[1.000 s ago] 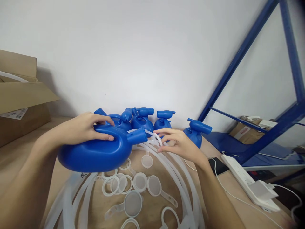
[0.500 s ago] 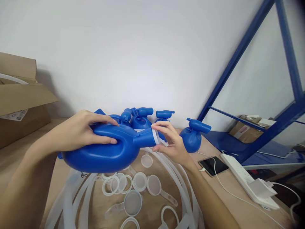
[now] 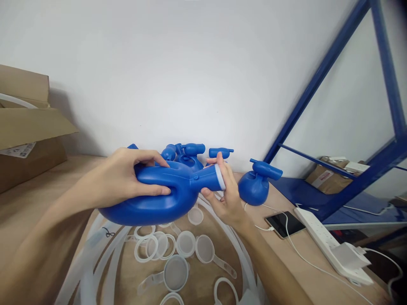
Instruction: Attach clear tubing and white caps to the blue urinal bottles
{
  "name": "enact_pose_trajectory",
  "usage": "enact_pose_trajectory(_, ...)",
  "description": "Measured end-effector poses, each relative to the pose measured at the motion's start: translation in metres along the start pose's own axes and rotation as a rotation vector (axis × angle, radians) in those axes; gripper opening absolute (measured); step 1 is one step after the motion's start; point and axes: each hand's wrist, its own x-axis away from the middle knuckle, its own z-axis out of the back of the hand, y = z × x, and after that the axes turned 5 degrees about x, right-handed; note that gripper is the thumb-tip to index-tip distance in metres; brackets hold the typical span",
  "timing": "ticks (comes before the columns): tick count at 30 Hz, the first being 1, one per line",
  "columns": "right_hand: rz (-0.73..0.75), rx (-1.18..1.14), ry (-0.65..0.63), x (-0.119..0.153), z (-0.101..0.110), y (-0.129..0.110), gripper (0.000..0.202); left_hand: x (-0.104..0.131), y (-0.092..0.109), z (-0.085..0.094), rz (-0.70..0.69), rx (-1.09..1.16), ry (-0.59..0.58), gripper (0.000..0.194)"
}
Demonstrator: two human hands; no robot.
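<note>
A blue plastic urinal bottle [image 3: 159, 207] is held on its side above the table, its neck pointing right. My left hand [image 3: 127, 182] is closed round its handle, thumb in front and fingers over the top. On the bottle's mouth sits a white ring [image 3: 220, 177]. My right hand [image 3: 227, 197] grips the neck end beside this ring, with the thumb underneath and the fingers behind and above. Below lie several translucent caps [image 3: 176, 272] with straps and some loose rings [image 3: 146, 248], inside coils of clear tubing [image 3: 110, 275].
More blue bottles [image 3: 254, 186] stand along the wall. An open cardboard box [image 3: 32, 161] is at the left. On the right lie a phone [image 3: 284, 223] with a white cable and a power strip [image 3: 330, 245], beside a blue metal frame [image 3: 318, 80].
The bottle and my left hand have moved to the right. My right hand's fingers have shifted from pinching the white ring to reaching along the neck, thumb now under it.
</note>
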Motion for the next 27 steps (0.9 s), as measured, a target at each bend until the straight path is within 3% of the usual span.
enact_pose_trajectory(10, -0.240, -0.135, 0.079, -0.006, 0.023, 0.017, 0.050, -0.008, 0.021, -0.048, 0.013, 0.236, -0.020, 0.045)
enact_pose_trajectory(16, -0.201, -0.156, 0.124, -0.006, 0.024, 0.024, 0.042, 0.001, 0.033, -0.060, 0.044, 0.241, 0.001, 0.047)
enact_pose_trajectory(23, -0.220, -0.048, 0.490, 0.001, 0.006, 0.021, 0.031, 0.008, 0.046, -0.075, 0.105, 0.273, 0.049, 0.047)
enact_pose_trajectory(27, -0.222, -0.049, 0.559, 0.005, -0.003, 0.024, 0.031, 0.010, 0.047, -0.078, 0.119, 0.274, 0.051, 0.046)
